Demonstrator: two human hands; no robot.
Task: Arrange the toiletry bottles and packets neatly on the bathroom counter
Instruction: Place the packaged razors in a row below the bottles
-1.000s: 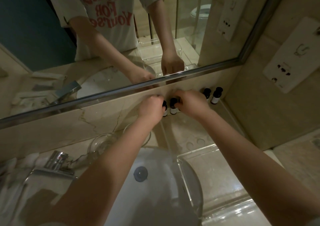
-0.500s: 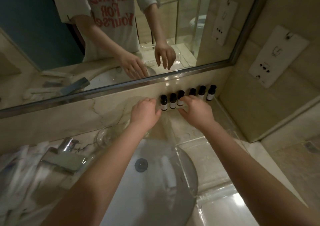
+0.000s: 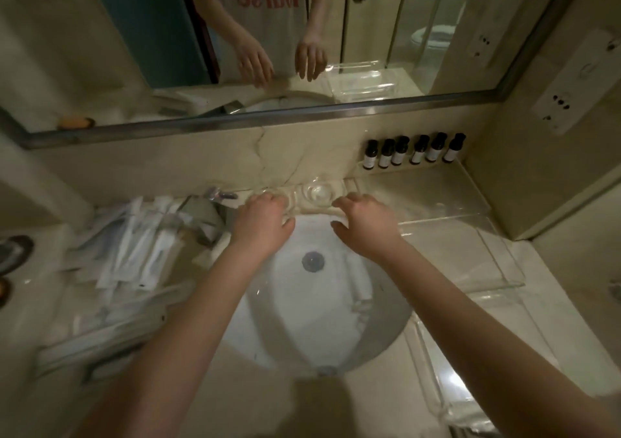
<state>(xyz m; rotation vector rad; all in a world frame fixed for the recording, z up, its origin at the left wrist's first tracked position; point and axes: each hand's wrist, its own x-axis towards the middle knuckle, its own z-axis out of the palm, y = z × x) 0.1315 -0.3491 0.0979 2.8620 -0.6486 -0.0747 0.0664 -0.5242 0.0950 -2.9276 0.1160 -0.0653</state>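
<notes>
Overhead, six dark toiletry bottles [image 3: 415, 153] are seen upright in a row against the back wall, at the right of the worktop [image 3: 437, 195]. White packets [image 3: 134, 246] are heaped left of the round sink [image 3: 322, 303]. Both the left hand [image 3: 263, 224] and right hand [image 3: 364, 224] are held over the sink's far rim, fingers loosely spread, nothing grasped.

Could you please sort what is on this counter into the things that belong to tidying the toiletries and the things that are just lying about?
Part of the job:
- six small dark bottles, upright in a row along the back wall
- heap of white packets, left of the sink
- clear tray, right of the sink

Just lying about:
- tap
- glass dish
- wall socket
</notes>
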